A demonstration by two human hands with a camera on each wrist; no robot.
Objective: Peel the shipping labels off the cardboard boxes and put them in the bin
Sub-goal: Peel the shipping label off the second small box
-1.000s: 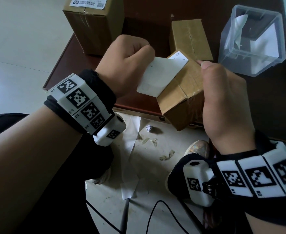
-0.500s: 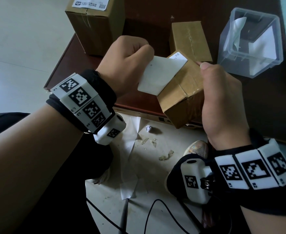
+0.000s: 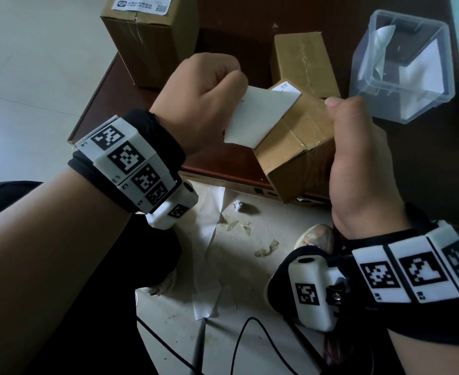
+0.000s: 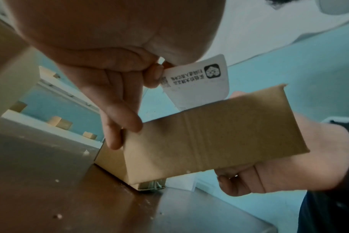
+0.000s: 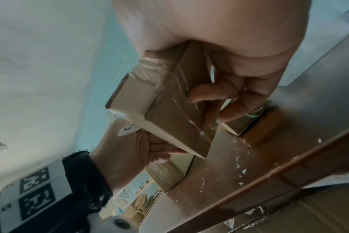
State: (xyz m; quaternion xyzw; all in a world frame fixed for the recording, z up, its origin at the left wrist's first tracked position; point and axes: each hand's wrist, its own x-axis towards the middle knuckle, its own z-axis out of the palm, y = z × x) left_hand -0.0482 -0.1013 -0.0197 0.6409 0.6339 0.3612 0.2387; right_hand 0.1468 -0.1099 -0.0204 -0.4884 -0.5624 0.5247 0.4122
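My right hand (image 3: 358,155) grips a small taped cardboard box (image 3: 301,147) held tilted above the near edge of the brown table (image 3: 236,163). My left hand (image 3: 204,101) pinches the white shipping label (image 3: 258,117), peeled back over most of its length, its far end still stuck to the box top. In the left wrist view the label (image 4: 197,80) rises from the box (image 4: 219,135) between thumb and forefinger. The right wrist view shows my fingers (image 5: 215,93) wrapped round the box (image 5: 165,113). The clear plastic bin (image 3: 401,66) stands at the back right with peeled labels inside.
A taller box (image 3: 152,36) with a label on top stands at the back left of the table. A small plain box (image 3: 304,60) lies behind the held one. Paper scraps (image 3: 212,247) and a black cable (image 3: 250,342) lie on the floor below.
The left hand has pulled the label slightly further back off the box. Both hands and the box stay in nearly the same place.
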